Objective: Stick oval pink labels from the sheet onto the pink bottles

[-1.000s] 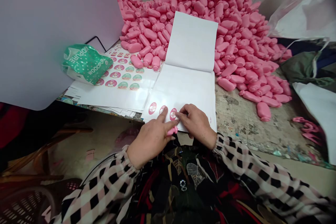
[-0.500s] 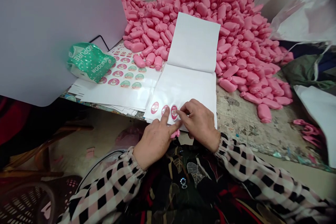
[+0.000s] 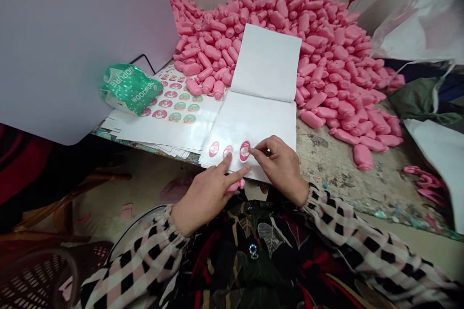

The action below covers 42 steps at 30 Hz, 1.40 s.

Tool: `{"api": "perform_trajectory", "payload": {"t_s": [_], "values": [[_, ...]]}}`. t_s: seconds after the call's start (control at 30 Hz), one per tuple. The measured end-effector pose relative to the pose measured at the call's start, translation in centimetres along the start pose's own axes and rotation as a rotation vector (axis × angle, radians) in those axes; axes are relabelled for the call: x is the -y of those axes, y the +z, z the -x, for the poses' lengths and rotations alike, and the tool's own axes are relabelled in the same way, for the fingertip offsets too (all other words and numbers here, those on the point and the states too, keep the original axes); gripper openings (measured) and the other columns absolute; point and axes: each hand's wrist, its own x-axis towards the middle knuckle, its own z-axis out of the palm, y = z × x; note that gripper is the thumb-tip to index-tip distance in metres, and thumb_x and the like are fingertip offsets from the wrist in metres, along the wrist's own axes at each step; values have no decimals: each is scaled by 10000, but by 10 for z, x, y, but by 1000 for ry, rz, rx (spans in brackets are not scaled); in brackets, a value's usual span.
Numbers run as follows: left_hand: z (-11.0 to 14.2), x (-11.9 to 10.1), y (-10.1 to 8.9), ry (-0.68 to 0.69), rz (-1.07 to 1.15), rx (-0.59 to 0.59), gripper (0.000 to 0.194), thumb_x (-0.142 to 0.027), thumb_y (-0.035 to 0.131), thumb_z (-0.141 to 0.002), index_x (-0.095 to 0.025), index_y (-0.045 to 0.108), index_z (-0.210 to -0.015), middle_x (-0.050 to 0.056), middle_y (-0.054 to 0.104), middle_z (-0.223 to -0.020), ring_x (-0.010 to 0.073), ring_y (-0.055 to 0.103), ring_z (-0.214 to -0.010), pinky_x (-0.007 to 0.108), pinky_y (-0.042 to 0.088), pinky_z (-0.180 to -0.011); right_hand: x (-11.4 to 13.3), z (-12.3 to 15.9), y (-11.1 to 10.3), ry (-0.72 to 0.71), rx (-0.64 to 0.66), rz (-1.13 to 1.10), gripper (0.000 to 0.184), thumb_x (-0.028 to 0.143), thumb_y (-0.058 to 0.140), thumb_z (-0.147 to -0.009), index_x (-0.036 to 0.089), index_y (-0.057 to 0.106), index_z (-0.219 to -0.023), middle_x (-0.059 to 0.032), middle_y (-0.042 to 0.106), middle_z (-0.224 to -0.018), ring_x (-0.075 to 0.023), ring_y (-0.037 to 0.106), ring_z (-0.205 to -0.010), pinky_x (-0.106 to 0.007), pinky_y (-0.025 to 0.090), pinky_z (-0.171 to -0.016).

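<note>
My right hand (image 3: 277,164) pinches an oval pink sticker (image 3: 245,151) by its right edge, at the lower part of a white sticker sheet (image 3: 253,116). My left hand (image 3: 206,190) has two fingers stretched out over the sheet's near edge. Its other fingers are curled under around a small pink bottle (image 3: 237,185), mostly hidden by the hand. Two more oval stickers, a left one (image 3: 214,149) and a middle one (image 3: 227,151), lie on the sheet. The left index fingertip touches the lower part of the middle one.
A large heap of pink bottles (image 3: 326,67) covers the back of the worn table (image 3: 322,154). To the left, sheets of round stickers (image 3: 159,130) lie under a green bag (image 3: 132,89). A plastic basket (image 3: 32,280) is on the floor at lower left.
My right hand has drawn the sticker slightly right, away from the middle one. My left hand has shifted left and down a little, with the bottle still in it. The camera view has tilted slightly.
</note>
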Motion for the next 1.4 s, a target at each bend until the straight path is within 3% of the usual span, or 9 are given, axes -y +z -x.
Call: {"api": "perform_trajectory", "payload": {"t_s": [0.07,0.13,0.23,0.3,0.37,0.6,1.1,1.27,1.4], "values": [[5,-5,-3,-88,348,-104,475,-351,580,-845,-361,470,-1307,64,504,-1344,233,504,-1143,408,385,-971,-4,-2,-3,89,-7,-143,212,394,612,-811,202,615,-724,7,604,-738,-117,513,-656,-255,369,-600],[6,-12,-3,-258,832,-185,441,-457,553,-843,-292,511,-1251,54,630,-1099,175,581,-946,324,463,-840,-4,-3,-7,175,2,-316,222,406,650,-773,197,609,-710,14,591,-684,-111,479,-599,-253,363,-560],[-2,-21,-1,-476,1596,-139,457,-574,408,-871,-219,547,-1125,26,615,-801,104,548,-632,229,465,-577,5,0,-14,218,65,-515,226,401,683,-740,198,594,-694,23,571,-639,-106,450,-558,-254,368,-528],[-11,-25,1,-535,1910,-111,422,-574,413,-870,-222,554,-1055,4,591,-761,86,537,-594,208,461,-541,13,5,-18,193,129,-547,220,399,679,-744,205,590,-693,18,576,-654,-115,478,-579,-260,391,-533],[-20,-27,3,-547,2030,-136,354,-540,455,-869,-241,553,-1032,-6,600,-818,81,551,-607,203,475,-536,17,10,-20,153,194,-518,213,405,659,-763,211,592,-706,10,593,-689,-125,518,-618,-263,414,-542],[-26,-30,8,-558,1989,-106,449,-557,420,-872,-186,573,-1072,17,585,-780,82,544,-564,208,485,-503,16,19,-16,117,314,-473,191,386,621,-805,209,589,-741,8,636,-766,-125,579,-704,-248,437,-577],[-23,-29,11,-464,1891,-117,528,-612,417,-841,-174,559,-1099,24,574,-787,95,575,-596,229,517,-558,11,24,-5,136,337,-486,188,391,595,-822,210,578,-773,31,614,-633,-115,561,-606,-251,417,-575],[-16,-28,5,-445,1648,-15,439,-335,658,-797,-222,460,-1172,-7,582,-773,115,605,-629,259,525,-609,6,24,-5,32,353,-387,154,354,589,-833,211,587,-777,12,618,-725,-121,559,-680,-257,409,-617],[-8,-23,-4,-453,1575,1,352,-292,630,-816,-219,424,-1091,17,619,-833,120,598,-597,272,511,-565,3,17,-16,-101,347,-243,122,313,556,-860,215,599,-800,5,601,-800,-120,538,-727,-260,395,-651]]}}
